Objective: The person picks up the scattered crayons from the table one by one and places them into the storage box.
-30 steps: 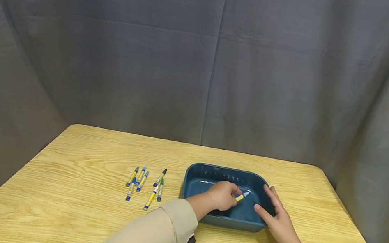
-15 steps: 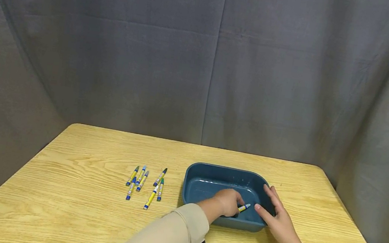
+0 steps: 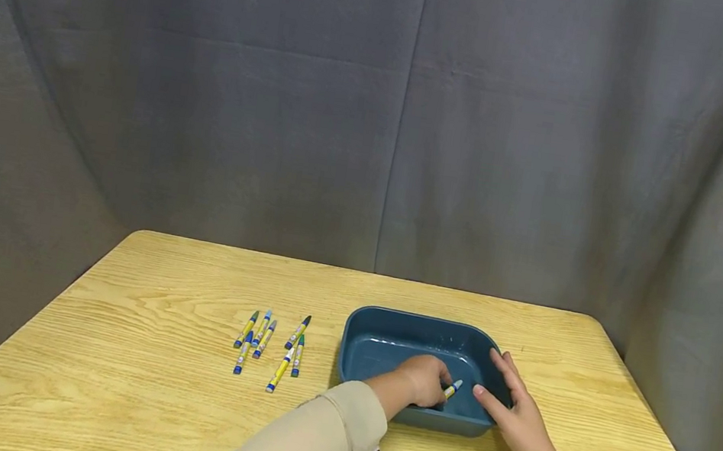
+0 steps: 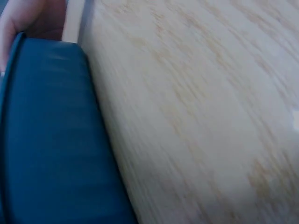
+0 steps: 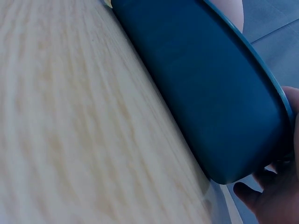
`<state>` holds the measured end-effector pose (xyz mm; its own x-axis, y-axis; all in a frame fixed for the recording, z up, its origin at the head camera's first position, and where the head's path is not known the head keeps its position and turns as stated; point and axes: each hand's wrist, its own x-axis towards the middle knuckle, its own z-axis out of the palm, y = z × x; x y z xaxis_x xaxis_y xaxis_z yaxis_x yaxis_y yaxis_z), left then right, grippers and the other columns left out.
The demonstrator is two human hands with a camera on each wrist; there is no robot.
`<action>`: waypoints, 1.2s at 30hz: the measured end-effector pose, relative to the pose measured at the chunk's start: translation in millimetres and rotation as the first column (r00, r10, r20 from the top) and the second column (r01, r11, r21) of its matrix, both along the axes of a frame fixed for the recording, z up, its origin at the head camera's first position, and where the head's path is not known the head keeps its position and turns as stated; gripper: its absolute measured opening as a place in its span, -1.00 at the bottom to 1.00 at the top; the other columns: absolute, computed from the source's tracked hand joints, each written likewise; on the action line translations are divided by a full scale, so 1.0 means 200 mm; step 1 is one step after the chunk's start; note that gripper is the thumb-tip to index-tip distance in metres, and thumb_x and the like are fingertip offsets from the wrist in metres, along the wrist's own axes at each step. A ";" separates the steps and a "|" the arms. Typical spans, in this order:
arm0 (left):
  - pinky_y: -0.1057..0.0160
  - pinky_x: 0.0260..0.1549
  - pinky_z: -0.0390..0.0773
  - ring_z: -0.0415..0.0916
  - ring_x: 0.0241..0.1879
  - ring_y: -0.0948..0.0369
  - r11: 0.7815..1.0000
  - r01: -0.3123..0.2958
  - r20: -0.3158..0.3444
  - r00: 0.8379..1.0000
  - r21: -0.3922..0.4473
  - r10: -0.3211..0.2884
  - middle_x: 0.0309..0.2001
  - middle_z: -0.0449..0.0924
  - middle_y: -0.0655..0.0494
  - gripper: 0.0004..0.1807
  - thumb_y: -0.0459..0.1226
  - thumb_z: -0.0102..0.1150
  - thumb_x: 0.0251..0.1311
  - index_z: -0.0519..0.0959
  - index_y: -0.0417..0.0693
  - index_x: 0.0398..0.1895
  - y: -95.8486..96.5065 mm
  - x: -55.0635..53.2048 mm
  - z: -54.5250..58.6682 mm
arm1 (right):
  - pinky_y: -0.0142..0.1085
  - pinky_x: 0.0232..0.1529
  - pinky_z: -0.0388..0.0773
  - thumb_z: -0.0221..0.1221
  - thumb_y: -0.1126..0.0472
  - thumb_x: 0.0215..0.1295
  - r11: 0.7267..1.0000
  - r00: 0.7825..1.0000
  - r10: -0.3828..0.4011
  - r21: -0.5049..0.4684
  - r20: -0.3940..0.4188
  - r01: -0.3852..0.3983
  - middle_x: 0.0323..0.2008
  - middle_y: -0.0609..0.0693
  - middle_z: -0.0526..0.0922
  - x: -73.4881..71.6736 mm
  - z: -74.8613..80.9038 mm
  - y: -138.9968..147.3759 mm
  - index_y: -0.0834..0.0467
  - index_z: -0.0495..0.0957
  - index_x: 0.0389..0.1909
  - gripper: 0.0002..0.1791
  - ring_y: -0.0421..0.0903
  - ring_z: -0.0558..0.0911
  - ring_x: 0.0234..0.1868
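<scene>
A dark blue plastic container (image 3: 445,422) with a raised rim stands on the table, right of centre. My left hand (image 3: 424,381) reaches inside it, near its front wall, and pinches a yellow-wrapped crayon (image 3: 452,390) with a pale blue tip. The crayon's lower end is hidden behind the fingers. At the container's right end my right hand (image 3: 523,421) holds the rim, thumb on the inner side and fingers along the outside. The right wrist view shows the right hand (image 5: 275,198) around the end wall; the left wrist view shows mostly the container's front wall (image 4: 56,135).
Several yellow-wrapped crayons lie in a loose group on the wooden table (image 3: 129,347), left of the container; among them are a white-tipped one (image 3: 279,372) and a dark blue-tipped one (image 3: 298,332). A grey curtain (image 3: 264,127) hangs behind the table.
My left hand has shifted toward the container's front wall with the crayon, whose tip now points more steeply away. The right hand keeps its place at the right end.
</scene>
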<state>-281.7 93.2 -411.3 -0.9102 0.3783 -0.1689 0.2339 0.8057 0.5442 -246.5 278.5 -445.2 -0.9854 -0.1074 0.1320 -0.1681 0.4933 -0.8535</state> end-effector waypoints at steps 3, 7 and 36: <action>0.35 -0.04 0.55 0.57 0.06 0.22 0.999 0.000 -0.004 1.000 0.041 0.000 0.07 0.65 0.14 -0.67 -0.24 0.30 0.18 0.65 0.00 0.04 -0.04 -0.01 0.03 | 0.45 0.33 -0.17 0.18 0.12 0.34 1.000 1.000 0.000 0.002 0.006 0.000 0.55 0.30 -0.27 0.00 0.00 -0.01 0.13 0.05 0.53 -0.19 0.42 -0.21 0.51; 0.31 -0.13 0.57 0.59 -0.02 0.17 0.993 0.013 -0.019 1.000 0.120 -0.010 0.06 0.63 0.06 -0.62 -0.26 0.26 0.22 0.61 -0.04 0.12 -0.12 -0.03 0.08 | 0.45 0.33 -0.17 0.18 0.12 0.34 1.000 1.000 0.000 0.001 0.018 0.000 0.56 0.29 -0.27 0.00 0.00 -0.01 0.12 0.04 0.53 -0.19 0.43 -0.22 0.51; 0.30 -0.35 0.46 0.46 -0.16 0.09 0.897 -0.213 -0.034 0.969 0.386 0.244 0.10 0.46 -0.24 -0.54 -0.32 0.09 0.35 0.43 -0.19 0.30 -1.19 -0.05 0.17 | 0.43 0.34 -0.14 0.19 0.11 0.33 1.000 1.000 -0.008 0.030 0.001 0.008 0.55 0.30 -0.25 0.00 0.00 0.00 0.13 0.04 0.53 -0.18 0.43 -0.19 0.51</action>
<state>-291.0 -144.8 -378.0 -0.9836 0.1791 0.0213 0.1231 0.5804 0.8050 -246.1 278.1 -445.1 -0.9865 -0.1031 0.1274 -0.1626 0.5205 -0.8383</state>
